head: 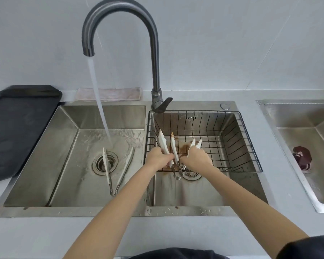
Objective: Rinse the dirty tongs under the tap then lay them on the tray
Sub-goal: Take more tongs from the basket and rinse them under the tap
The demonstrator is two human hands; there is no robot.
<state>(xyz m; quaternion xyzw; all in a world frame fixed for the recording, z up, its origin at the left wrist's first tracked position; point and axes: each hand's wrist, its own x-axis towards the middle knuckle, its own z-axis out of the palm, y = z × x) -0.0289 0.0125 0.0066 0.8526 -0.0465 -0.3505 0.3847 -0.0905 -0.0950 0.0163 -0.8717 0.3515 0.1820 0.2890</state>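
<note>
Over the black wire basket (238,139) in the right basin, my left hand (156,158) grips a pair of white-tipped tongs (164,143) with brown dirt on one tip. My right hand (197,158) is closed around a second pair of tongs (195,143), whose tips poke out above my fingers. The metal hinge ends of both pairs hang together below my hands. A third pair of tongs (118,171) lies spread open on the floor of the left basin (64,146), by the drain. Water runs from the tap (120,25) into that basin. The black tray (17,128) sits on the counter at the left.
A pinkish cloth (123,94) lies behind the left basin. The tap lever (162,105) sits between the two basins. Another steel sink (307,146) with a dark red object (301,157) at its drain is at the far right. Brown residue stains the basket's floor.
</note>
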